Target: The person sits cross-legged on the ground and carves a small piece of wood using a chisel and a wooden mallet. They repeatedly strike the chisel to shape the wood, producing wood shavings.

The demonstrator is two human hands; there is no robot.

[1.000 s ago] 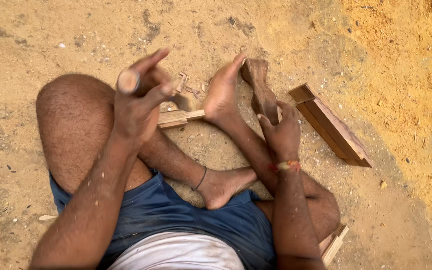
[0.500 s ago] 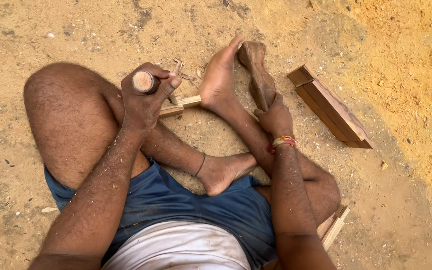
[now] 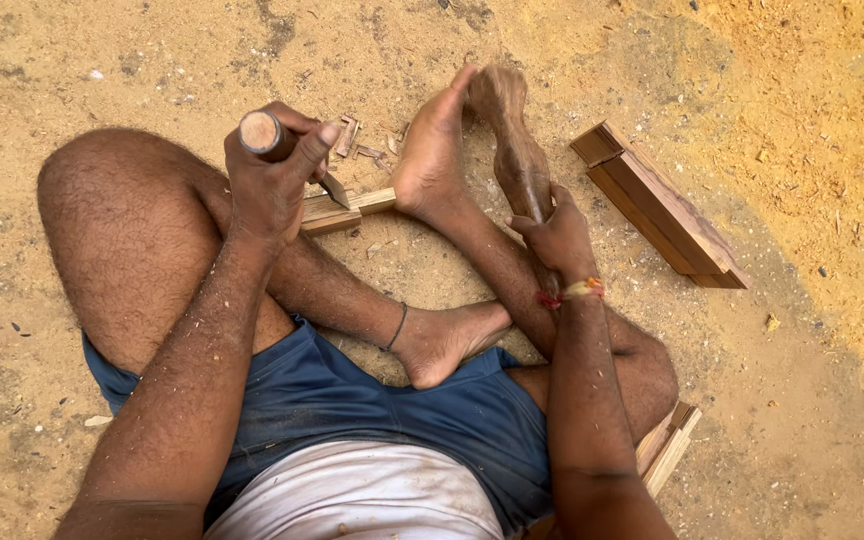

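Raw wood, dull metal, dusty sand

The chisel [image 3: 287,150] has a smooth, worn wooden handle and a dull grey metal blade. The strip [image 3: 337,212] is pale, raw, matt wood; the mallet [image 3: 517,150] is dark, rough wood. The moulding [image 3: 657,205] is brown planed wood. The ground [image 3: 802,400] is grainy, matt sand.

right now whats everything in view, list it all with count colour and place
chisel: one, wooden handle, blade tip on the small piece
small wood piece: one, pale, pinned under a foot
wooden mallet: one, dark brown, upright
wood offcut: one, brown, on the ground at right
wood chips: several, pale, beyond the small piece
sandy ground: tan
left hand: grips the chisel
right hand: grips the mallet
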